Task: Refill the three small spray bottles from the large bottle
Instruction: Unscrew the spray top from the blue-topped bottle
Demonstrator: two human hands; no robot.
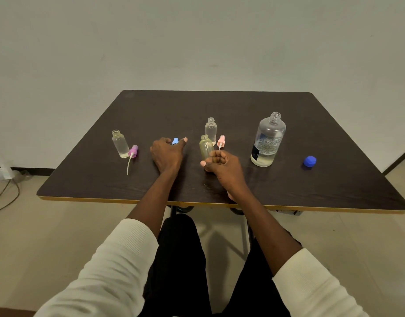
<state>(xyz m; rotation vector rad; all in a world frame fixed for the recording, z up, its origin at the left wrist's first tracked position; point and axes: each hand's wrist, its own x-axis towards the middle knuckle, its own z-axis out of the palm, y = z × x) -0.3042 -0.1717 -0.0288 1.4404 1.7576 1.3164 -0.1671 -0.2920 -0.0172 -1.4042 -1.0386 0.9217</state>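
Three small bottles (206, 146) (210, 129) (120, 144) — one large bottle (267, 140).

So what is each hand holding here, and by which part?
The right hand grips the tinted small bottle around its lower body. The left hand has its fingers curled on the blue spray cap; which part cannot be told.
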